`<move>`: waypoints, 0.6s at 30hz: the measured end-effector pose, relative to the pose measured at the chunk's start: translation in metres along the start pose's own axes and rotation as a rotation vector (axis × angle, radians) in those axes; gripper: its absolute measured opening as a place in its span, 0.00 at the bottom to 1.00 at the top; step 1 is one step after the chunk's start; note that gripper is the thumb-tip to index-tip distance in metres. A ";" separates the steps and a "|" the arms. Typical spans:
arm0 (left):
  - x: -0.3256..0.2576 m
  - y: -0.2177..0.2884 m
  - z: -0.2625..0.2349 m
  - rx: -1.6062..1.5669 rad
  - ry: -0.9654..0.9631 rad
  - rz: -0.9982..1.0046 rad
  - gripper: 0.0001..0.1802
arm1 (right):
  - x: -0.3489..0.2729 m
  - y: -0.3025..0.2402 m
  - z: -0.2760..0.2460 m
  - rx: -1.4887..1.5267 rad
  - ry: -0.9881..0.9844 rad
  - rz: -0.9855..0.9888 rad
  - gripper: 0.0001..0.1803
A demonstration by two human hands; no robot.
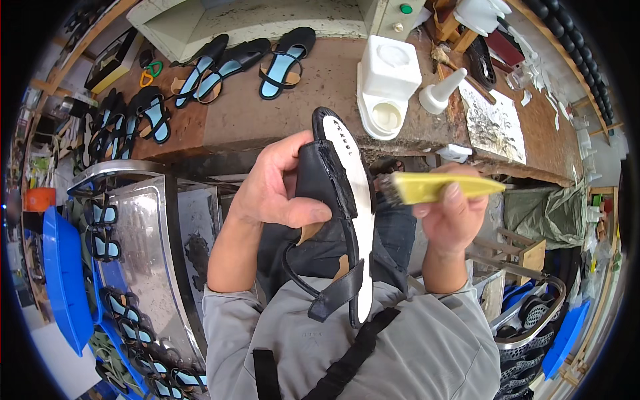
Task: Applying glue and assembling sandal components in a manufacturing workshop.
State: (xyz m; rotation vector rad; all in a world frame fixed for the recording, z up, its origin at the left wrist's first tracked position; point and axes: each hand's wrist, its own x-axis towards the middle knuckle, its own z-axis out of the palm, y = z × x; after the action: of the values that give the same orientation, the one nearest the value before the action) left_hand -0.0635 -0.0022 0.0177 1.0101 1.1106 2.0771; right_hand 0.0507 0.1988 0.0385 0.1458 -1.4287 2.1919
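Note:
In the middle, my left hand [277, 183] is closed round a black sandal [317, 177], with the thumb pressed on its upper. The sandal stands toe up, its long white face with small dark marks turned right and its straps hanging toward my chest. Glossy dark edges of the upper lap onto that white face. To the right, my right hand [453, 217] pinches a yellow-handled brush [427, 189]. Its dark bristles point left at the sandal, a small gap away from it.
Beyond my hands, a brown workbench [233, 123] bears several black sandals [283, 67] with light blue insoles, a white dispenser [387, 80] and a white cone-shaped nozzle [443, 91]. At left stands a metal-topped cart [143, 227] beside a blue tray [65, 280].

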 end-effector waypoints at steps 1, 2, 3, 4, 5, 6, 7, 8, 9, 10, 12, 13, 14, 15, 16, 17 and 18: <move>0.001 0.001 0.002 0.044 0.050 -0.016 0.35 | -0.005 0.003 0.003 -0.044 0.006 -0.063 0.06; 0.003 0.004 0.008 -0.007 0.100 -0.051 0.33 | -0.006 0.010 -0.009 -0.242 -0.181 -0.210 0.05; 0.004 0.004 0.009 -0.009 0.103 -0.053 0.33 | -0.006 0.011 -0.001 -0.150 -0.222 -0.228 0.06; 0.004 0.003 0.008 0.009 0.111 -0.040 0.33 | -0.007 0.010 -0.002 -0.234 -0.254 -0.272 0.07; 0.005 0.002 0.008 0.027 0.120 -0.026 0.32 | -0.008 0.009 -0.004 -0.317 -0.287 -0.315 0.08; 0.007 0.003 0.009 0.032 0.128 -0.034 0.30 | -0.009 0.009 -0.005 -0.318 -0.287 -0.310 0.08; 0.008 0.003 0.010 0.028 0.132 -0.036 0.30 | -0.009 0.008 -0.005 -0.365 -0.294 -0.370 0.09; 0.008 0.003 0.011 0.047 0.143 -0.040 0.30 | -0.009 0.008 -0.006 -0.413 -0.301 -0.430 0.10; 0.009 0.003 0.012 0.064 0.153 -0.044 0.30 | -0.010 0.007 -0.006 -0.415 -0.302 -0.424 0.10; 0.009 0.003 0.013 0.059 0.156 -0.046 0.30 | -0.010 0.007 -0.006 -0.426 -0.309 -0.436 0.11; 0.010 0.003 0.014 0.051 0.173 -0.054 0.28 | -0.011 0.006 -0.008 -0.439 -0.318 -0.445 0.11; 0.011 0.003 0.013 0.046 0.175 -0.055 0.28 | -0.011 0.006 -0.009 -0.443 -0.327 -0.461 0.12; 0.011 0.002 0.012 0.040 0.171 -0.055 0.28 | -0.011 0.005 -0.010 -0.447 -0.336 -0.478 0.12; 0.011 0.001 0.011 0.035 0.166 -0.057 0.27 | -0.012 0.006 -0.010 -0.449 -0.336 -0.474 0.12; 0.012 0.000 0.012 0.032 0.168 -0.058 0.27 | -0.012 0.006 -0.011 -0.459 -0.331 -0.487 0.13; 0.013 0.000 0.012 0.023 0.171 -0.057 0.26 | -0.013 0.007 -0.012 -0.469 -0.325 -0.500 0.13; 0.015 0.000 0.013 0.015 0.173 -0.057 0.25 | -0.013 0.007 -0.012 -0.470 -0.326 -0.498 0.13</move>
State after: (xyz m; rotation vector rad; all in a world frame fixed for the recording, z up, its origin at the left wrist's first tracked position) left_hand -0.0606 0.0146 0.0276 0.8082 1.2276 2.1450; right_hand 0.0612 0.2029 0.0229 0.6366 -1.8079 1.4370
